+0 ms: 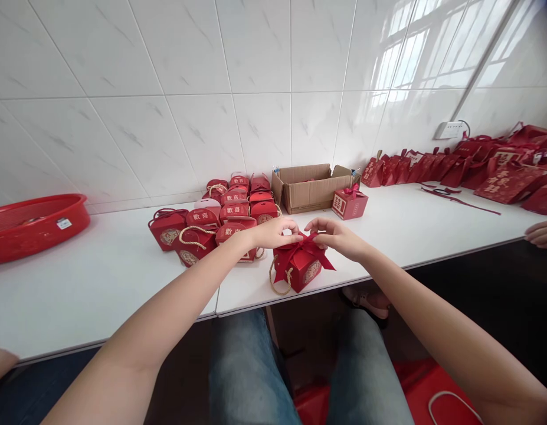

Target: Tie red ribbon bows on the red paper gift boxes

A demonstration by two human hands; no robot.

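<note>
Red gift box (300,274) sat near the desk's (353,248) front edge, probably for easy reach. Left hand (273,232) had its grip pinching the ribbon bow (305,243); right hand (341,239) touched the other side, couldn't tell if it was pinching. Clustered red boxes (235,211) at 10 o'clock from it, maybe parked there for elbow room, carton (308,198) at 12, red bags (457,171) farther at 2.

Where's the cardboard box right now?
In the head view, the cardboard box sits just right of centre by the tiled wall, beside the clustered red boxes.
</note>
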